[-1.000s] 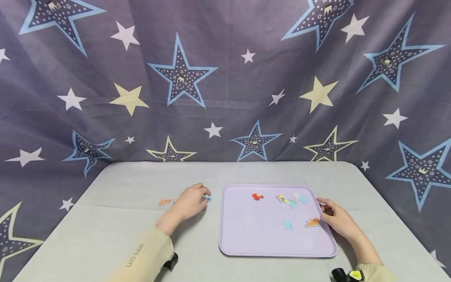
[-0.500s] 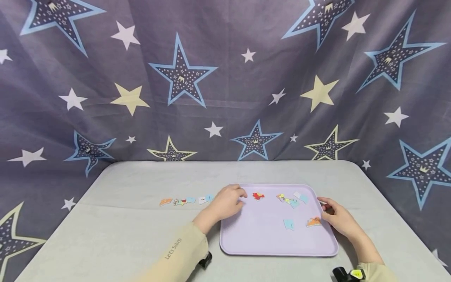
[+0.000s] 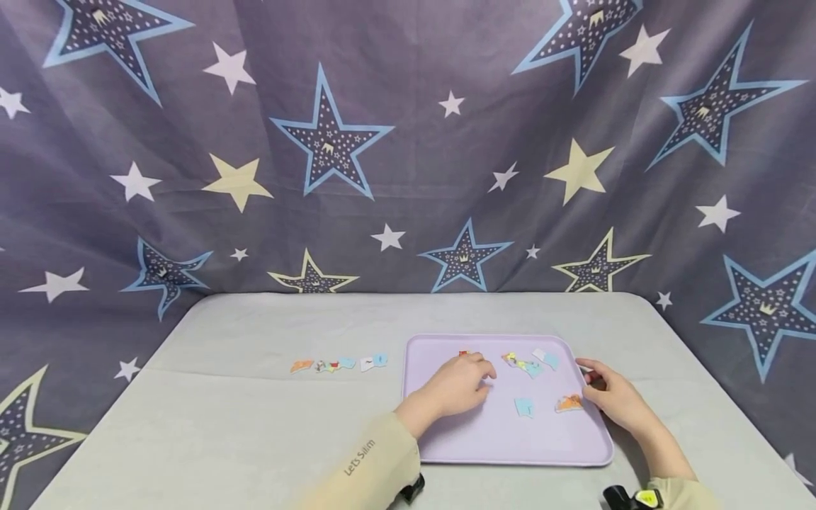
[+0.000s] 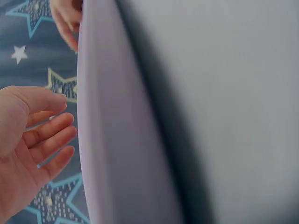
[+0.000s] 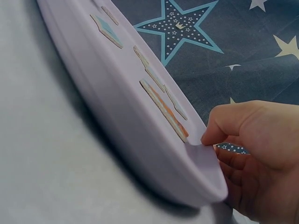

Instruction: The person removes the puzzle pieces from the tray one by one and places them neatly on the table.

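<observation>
My left hand point(image 3: 452, 386) hovers over the lilac tray point(image 3: 484, 443), fingers loosely bent with nothing between them, as the left wrist view also shows. Under its knuckles a red puzzle piece point(image 3: 463, 353) is mostly hidden. At the tray's right side my right hand point(image 3: 615, 397) holds the rim, thumb on top of the edge and fingers outside it. Near that thumb lies an orange puzzle piece point(image 3: 569, 404). A light blue piece point(image 3: 524, 407), a multicoloured group point(image 3: 521, 365) and a white-and-blue piece point(image 3: 545, 359) also lie on the tray.
Left of the tray on the grey table point(image 3: 223, 425), a row holds an orange piece point(image 3: 302, 366), a multicoloured strip point(image 3: 334, 365) and a white-and-blue pair point(image 3: 373, 362). A star-patterned curtain point(image 3: 408, 177) hangs behind the table.
My left hand has moved right, from the row of pieces on the table to above the tray, uncovering the row. My right hand has stayed at the tray's rim.
</observation>
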The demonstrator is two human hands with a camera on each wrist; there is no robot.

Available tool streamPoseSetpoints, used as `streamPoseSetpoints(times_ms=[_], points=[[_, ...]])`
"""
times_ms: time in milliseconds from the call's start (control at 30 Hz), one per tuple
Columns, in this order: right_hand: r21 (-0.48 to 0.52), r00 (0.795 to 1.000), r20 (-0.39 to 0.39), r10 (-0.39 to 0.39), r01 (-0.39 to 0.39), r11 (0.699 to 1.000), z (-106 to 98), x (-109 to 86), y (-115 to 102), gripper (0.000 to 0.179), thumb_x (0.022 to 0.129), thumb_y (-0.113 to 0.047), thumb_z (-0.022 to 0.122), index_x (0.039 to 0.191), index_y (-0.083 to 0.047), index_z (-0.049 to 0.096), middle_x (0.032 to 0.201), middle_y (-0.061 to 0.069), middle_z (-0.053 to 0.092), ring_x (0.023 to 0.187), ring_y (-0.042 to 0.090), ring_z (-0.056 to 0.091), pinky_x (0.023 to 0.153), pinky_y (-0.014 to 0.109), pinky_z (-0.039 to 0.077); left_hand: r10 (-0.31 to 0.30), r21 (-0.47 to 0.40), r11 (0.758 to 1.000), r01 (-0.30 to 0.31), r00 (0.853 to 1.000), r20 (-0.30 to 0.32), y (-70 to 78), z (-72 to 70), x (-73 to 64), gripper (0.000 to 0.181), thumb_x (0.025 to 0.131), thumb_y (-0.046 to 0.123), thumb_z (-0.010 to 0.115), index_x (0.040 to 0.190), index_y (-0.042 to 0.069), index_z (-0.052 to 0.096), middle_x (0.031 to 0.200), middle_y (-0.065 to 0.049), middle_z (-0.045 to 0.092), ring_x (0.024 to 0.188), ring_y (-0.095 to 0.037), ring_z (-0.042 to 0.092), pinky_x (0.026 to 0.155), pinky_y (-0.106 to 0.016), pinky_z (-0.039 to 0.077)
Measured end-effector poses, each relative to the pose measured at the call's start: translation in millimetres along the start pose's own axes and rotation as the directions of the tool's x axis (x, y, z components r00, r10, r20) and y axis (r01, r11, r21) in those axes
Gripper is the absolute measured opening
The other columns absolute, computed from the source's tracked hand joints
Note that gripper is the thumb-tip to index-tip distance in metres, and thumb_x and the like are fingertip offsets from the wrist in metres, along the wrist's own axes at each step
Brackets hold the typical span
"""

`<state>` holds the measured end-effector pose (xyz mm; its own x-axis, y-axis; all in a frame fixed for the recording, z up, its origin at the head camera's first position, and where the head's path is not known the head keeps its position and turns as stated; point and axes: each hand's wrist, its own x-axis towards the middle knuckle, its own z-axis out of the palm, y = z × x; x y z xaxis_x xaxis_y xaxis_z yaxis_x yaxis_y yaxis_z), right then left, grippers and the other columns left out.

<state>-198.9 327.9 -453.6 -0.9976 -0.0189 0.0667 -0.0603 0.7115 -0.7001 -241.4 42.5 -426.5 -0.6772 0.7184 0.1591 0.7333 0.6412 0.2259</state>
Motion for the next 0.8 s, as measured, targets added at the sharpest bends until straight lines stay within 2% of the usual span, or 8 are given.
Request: streamPoseSetpoints(times_ms=[133, 300, 500, 667, 800], points=[[0.005, 1.0, 0.0, -0.004, 0.004, 1.0, 1, 0.0, 1, 0.049, 0.078, -0.002, 0.055, 0.125, 0.006, 0.045, 0.092, 0.01, 0.05, 0.069, 0.005, 0.042, 0.058, 0.02, 0.039, 0.023, 0.005, 1.0, -0.023, 0.998, 0.058, 12.9, 8.0, 5.6, 0.027, 0.081, 0.017, 0.062, 0.108, 0.016, 0.063, 0.106, 0.004, 0.06, 0.096, -0.007, 0.056, 0.084, -0.02, 0.044], [0.007, 1.0, 0.005, -0.009, 0.009, 1.0, 0, -1.1, 0, 0.049, 0.078, -0.002, 0.055, 0.125, 0.006, 0.045, 0.092, 0.01, 0.05, 0.069, 0.005, 0.042, 0.057, 0.02, 0.038, 0.076, 0.023, 0.997, -0.079, 0.992, 0.097, 23.4, 11.5, 10.7, 0.032, 0.081, 0.018, 0.063, 0.113, 0.015, 0.061, 0.11, 0.004, 0.06, 0.105, -0.008, 0.055, 0.092, -0.019, 0.04], [0.0, 1.0, 0.001, -0.006, 0.006, 1.0, 0, -0.7, 0, 0.049, 0.077, -0.002, 0.055, 0.125, 0.006, 0.045, 0.092, 0.009, 0.05, 0.07, 0.005, 0.042, 0.059, 0.02, 0.038, 0.137, 0.059, 0.988, -0.146, 0.981, 0.135, 31.1, 12.0, 14.4, 0.034, 0.079, 0.02, 0.064, 0.113, 0.016, 0.061, 0.108, 0.007, 0.059, 0.104, -0.007, 0.054, 0.092, -0.018, 0.039], [-0.002, 1.0, -0.005, -0.006, 0.006, 1.0, 1, 0.7, 1, 0.049, 0.078, -0.002, 0.055, 0.125, 0.005, 0.045, 0.093, 0.009, 0.05, 0.069, 0.005, 0.042, 0.058, 0.02, 0.038, 0.139, 0.068, 0.986, -0.151, 0.976, 0.165, 37.1, 13.0, 16.9, 0.034, 0.08, 0.018, 0.064, 0.114, 0.019, 0.063, 0.111, 0.009, 0.059, 0.103, -0.006, 0.053, 0.092, -0.02, 0.039], [-0.006, 1.0, -0.005, -0.002, 0.002, 1.0, 1, 1.1, 2, 0.049, 0.078, -0.002, 0.055, 0.125, 0.005, 0.045, 0.093, 0.009, 0.05, 0.07, 0.005, 0.042, 0.058, 0.02, 0.039, 0.107, 0.083, 0.989, -0.125, 0.975, 0.196, 40.9, 15.6, 18.4, 0.034, 0.08, 0.02, 0.064, 0.114, 0.024, 0.063, 0.111, 0.01, 0.056, 0.097, -0.006, 0.05, 0.083, -0.02, 0.041]])
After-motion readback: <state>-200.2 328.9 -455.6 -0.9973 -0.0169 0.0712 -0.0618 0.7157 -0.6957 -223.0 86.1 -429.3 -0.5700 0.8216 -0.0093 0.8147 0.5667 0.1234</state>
